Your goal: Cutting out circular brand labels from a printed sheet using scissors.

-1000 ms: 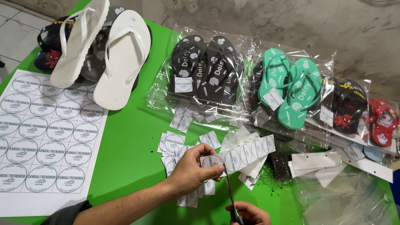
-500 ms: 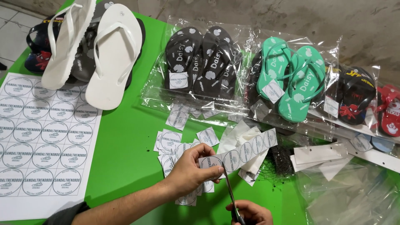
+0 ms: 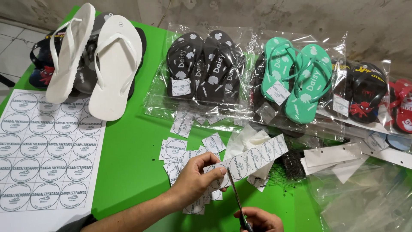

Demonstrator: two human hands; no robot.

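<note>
At the desk's near edge, the left hand (image 3: pixel 195 178) pinches a sticker strip (image 3: pixel 251 157); the right hand (image 3: pixel 257 220), probably gripping scissors (image 3: pixel 237 198), should cut squarely between circles.

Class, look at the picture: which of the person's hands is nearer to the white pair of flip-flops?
Left. The left hand, pinching the label strip, sits below and right of the white flip-flops; the right hand, on the scissors, is lower and farther right.

Bright green table (image 3: pixel 124 146) against a stained grey concrete wall (image 3: pixel 274 17), pale tiled floor (image 3: pixel 13 43) at left.
</note>
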